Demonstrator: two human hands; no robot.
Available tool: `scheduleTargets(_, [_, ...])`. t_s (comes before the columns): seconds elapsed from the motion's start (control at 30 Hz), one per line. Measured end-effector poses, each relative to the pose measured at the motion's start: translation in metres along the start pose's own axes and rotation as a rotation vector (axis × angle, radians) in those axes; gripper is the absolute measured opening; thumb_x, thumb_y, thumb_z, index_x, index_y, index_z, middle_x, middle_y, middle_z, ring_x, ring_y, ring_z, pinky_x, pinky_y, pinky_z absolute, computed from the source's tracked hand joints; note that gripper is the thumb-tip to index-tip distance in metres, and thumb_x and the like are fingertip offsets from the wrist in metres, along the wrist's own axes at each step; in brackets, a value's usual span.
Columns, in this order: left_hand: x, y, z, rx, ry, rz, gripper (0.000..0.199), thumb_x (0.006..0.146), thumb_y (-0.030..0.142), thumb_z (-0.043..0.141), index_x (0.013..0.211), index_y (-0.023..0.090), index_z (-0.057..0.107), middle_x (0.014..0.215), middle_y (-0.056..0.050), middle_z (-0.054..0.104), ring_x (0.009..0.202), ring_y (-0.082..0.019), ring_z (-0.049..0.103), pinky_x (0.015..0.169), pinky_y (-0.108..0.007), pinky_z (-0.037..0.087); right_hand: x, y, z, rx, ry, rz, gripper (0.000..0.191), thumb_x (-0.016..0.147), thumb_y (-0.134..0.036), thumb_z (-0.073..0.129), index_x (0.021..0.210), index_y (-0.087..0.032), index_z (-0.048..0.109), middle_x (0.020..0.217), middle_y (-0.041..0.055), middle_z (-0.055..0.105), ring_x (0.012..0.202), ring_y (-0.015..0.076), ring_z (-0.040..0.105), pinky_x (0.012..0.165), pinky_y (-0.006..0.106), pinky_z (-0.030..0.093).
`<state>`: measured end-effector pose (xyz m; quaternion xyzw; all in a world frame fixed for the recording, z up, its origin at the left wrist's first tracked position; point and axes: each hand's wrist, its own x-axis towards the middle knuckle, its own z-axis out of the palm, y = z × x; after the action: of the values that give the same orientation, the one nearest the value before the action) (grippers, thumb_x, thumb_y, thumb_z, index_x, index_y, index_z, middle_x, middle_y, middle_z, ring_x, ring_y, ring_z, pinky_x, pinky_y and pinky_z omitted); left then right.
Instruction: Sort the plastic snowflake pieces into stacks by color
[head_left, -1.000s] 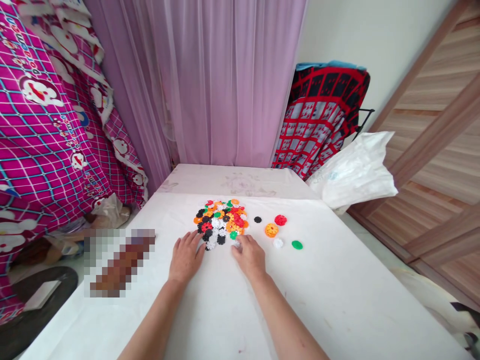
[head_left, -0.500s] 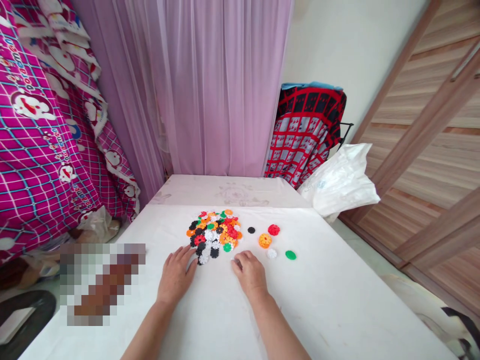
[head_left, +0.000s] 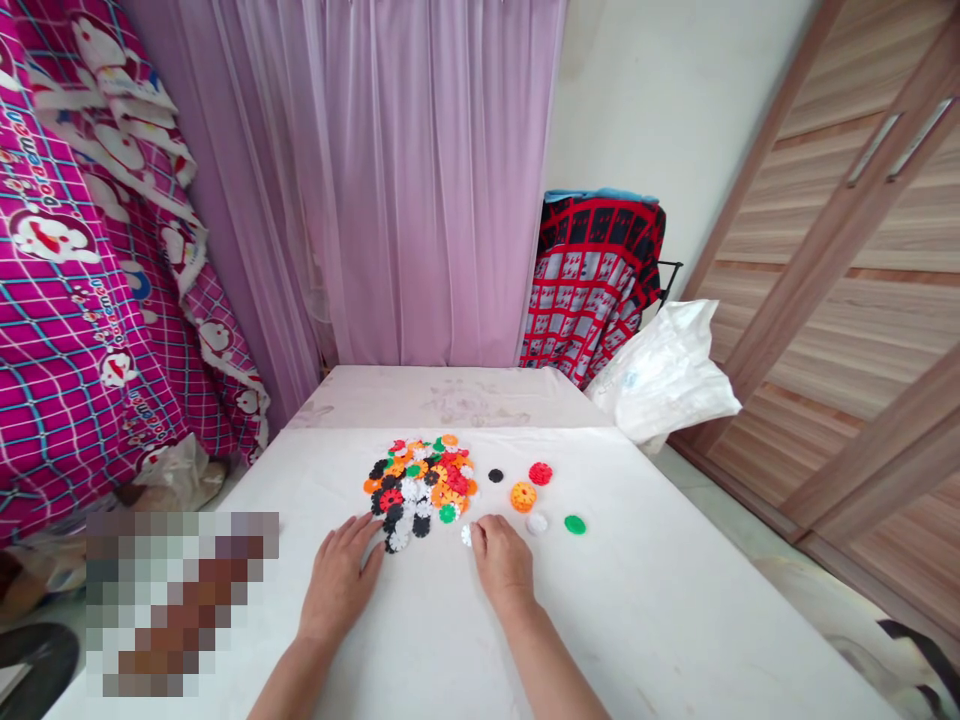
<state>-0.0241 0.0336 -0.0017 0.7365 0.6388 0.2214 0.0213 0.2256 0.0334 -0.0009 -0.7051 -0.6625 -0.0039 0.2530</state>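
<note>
A mixed pile of small notched plastic discs [head_left: 420, 485], in black, white, orange, red and green, lies on the white-covered table [head_left: 450, 640]. At its near left edge rests my left hand [head_left: 343, 570], fingers spread, their tips beside the black discs. Just right of the pile, my right hand [head_left: 504, 562] is closed, with a white notched disc [head_left: 466, 535] pinched at its fingertips. Further right lie a black disc [head_left: 496, 476], red discs [head_left: 540, 474], stacked orange discs [head_left: 523, 497], a white disc [head_left: 537, 523] and a green disc [head_left: 575, 524].
A white plastic bag [head_left: 660, 375] stands by the table's far right corner. Behind the table hangs a purple curtain [head_left: 435, 180]; a wooden wardrobe [head_left: 847, 300] is at the right. Pink patterned cloth [head_left: 112, 280] hangs at the left, above a blurred-out patch.
My right hand has drawn slightly away from the pile, and the white disc at its fingertips now shows clearly. The whole view has tilted a little, while my left hand stays by the pile.
</note>
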Motion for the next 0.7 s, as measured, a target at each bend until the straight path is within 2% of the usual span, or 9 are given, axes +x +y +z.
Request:
scheduleTargets(0.2, [0.000, -0.003, 0.002, -0.003, 0.010, 0.011, 0.042, 0.091, 0.039, 0.038, 0.119, 0.024, 0.066, 0.133, -0.007, 0.062, 0.129, -0.028, 0.051, 0.110, -0.052, 0.037, 0.002, -0.003, -0.002, -0.022, -0.036, 0.039, 0.020, 0.094, -0.023, 0.047, 0.083, -0.022, 0.064, 0.085, 0.0032, 0.067, 0.078, 0.0146, 0.063, 0.066, 0.024, 0.037])
scheduleTargets(0.33, [0.000, -0.005, 0.003, -0.016, 0.021, 0.019, 0.042, 0.091, 0.040, 0.038, 0.118, 0.024, 0.066, 0.132, -0.007, 0.063, 0.128, -0.028, 0.052, 0.109, -0.052, 0.038, -0.001, -0.005, -0.006, -0.004, -0.047, 0.014, 0.014, 0.090, -0.019, 0.052, 0.094, -0.023, 0.065, 0.092, 0.0018, 0.067, 0.082, 0.0136, 0.062, 0.067, 0.022, 0.038])
scheduleTargets(0.53, [0.000, -0.004, 0.002, -0.014, 0.017, 0.030, 0.043, 0.090, 0.039, 0.038, 0.117, 0.023, 0.067, 0.131, -0.007, 0.063, 0.127, -0.028, 0.053, 0.108, -0.051, 0.039, -0.002, -0.008, -0.014, 0.079, -0.102, -0.036, 0.012, 0.088, -0.028, 0.059, 0.086, -0.028, 0.070, 0.095, 0.0000, 0.067, 0.087, 0.0139, 0.062, 0.071, 0.022, 0.040])
scheduleTargets(0.7, [0.000, -0.005, 0.003, -0.025, 0.037, 0.034, 0.041, 0.090, 0.038, 0.039, 0.116, 0.025, 0.067, 0.130, -0.007, 0.064, 0.127, -0.027, 0.053, 0.109, -0.050, 0.038, 0.000, -0.008, -0.021, 0.084, -0.183, -0.065, 0.014, 0.085, -0.030, 0.062, 0.096, -0.032, 0.071, 0.096, -0.0002, 0.067, 0.089, 0.0149, 0.062, 0.071, 0.023, 0.042])
